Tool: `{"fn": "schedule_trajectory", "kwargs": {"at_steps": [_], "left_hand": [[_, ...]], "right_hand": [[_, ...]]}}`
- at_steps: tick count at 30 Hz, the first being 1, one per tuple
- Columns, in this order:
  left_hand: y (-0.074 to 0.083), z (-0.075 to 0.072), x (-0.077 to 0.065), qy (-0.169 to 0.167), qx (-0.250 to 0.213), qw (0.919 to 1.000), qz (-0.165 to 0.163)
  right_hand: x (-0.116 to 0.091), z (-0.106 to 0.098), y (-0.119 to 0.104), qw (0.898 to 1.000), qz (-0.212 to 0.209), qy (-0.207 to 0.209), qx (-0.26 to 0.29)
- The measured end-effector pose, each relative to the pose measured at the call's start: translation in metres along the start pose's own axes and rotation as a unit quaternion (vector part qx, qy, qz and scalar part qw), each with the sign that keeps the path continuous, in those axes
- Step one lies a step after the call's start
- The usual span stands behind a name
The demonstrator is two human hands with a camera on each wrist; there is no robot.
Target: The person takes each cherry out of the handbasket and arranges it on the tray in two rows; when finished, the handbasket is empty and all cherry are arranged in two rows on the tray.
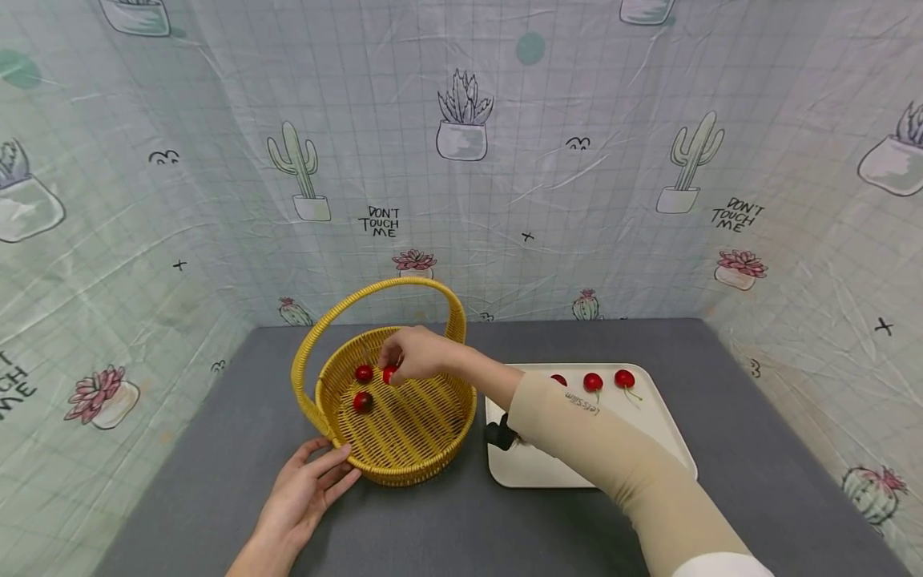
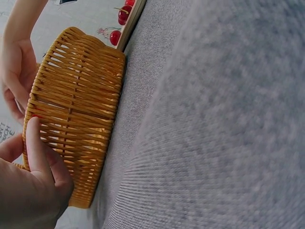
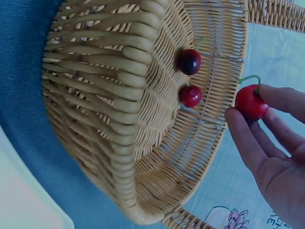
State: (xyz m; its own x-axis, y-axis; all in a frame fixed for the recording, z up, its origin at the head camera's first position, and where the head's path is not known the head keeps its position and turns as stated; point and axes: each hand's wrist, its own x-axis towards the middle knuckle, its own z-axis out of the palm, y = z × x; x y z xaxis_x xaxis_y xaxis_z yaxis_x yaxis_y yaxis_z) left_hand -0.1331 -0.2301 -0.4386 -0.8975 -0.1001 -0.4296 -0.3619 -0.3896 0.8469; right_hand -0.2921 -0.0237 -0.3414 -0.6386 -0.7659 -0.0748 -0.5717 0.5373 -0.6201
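My right hand (image 1: 417, 353) pinches a red cherry (image 3: 251, 102) with a green stem between thumb and fingertips, over the yellow wicker basket (image 1: 418, 473). Inside the basket, near its far left side, lie two more cherries: a red one (image 1: 364, 373) and a darker one (image 1: 363, 402). My left hand (image 1: 306, 489) holds the basket's near left rim, with the thumb over the edge and fingers against the outer wall. The left wrist view shows that hand (image 2: 35, 186) on the weave from close by.
Right of the basket is a white tray (image 1: 674, 449) with several cherries along its far side, including one (image 1: 624, 379) at the right; my forearm hides part of it. The basket's tall handle (image 1: 389, 284) arches over its far side. A patterned cloth (image 1: 548, 200) hangs behind the grey table (image 1: 447, 529).
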Motion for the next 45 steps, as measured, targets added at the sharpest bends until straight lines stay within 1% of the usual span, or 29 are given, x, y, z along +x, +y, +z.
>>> {"fn": "schedule_trajectory", "kwargs": {"at_steps": [7,13,16,24,30,37,43,45], "left_hand": [[-0.001,0.0,-0.001,0.002,0.002,1.0,0.001],[-0.001,0.0,-0.001,0.004,0.004,1.0,0.0],[-0.002,0.0,-0.001,0.004,0.002,1.0,-0.002],[-0.002,0.001,-0.002,0.001,-0.005,1.0,-0.003],[-0.001,0.001,-0.002,0.0,-0.007,1.0,-0.002],[-0.001,0.001,-0.001,0.0,-0.004,1.0,-0.002],[-0.001,0.001,-0.001,0.003,-0.006,1.0,-0.002],[-0.001,0.001,-0.001,0.004,-0.007,1.0,-0.003]], "right_hand": [[-0.014,-0.001,0.003,0.999,-0.02,0.004,0.043],[-0.029,-0.001,0.008,0.996,-0.029,0.002,0.09],[-0.036,-0.001,0.011,0.994,-0.033,0.006,0.104],[-0.062,-0.007,0.017,0.993,-0.045,0.021,0.106],[-0.084,-0.014,0.025,0.989,-0.025,0.041,0.138],[-0.108,-0.022,0.039,0.983,-0.022,0.057,0.175],[-0.128,-0.03,0.046,0.978,0.026,0.065,0.195],[-0.135,-0.03,0.049,0.978,0.035,0.068,0.196]]}}
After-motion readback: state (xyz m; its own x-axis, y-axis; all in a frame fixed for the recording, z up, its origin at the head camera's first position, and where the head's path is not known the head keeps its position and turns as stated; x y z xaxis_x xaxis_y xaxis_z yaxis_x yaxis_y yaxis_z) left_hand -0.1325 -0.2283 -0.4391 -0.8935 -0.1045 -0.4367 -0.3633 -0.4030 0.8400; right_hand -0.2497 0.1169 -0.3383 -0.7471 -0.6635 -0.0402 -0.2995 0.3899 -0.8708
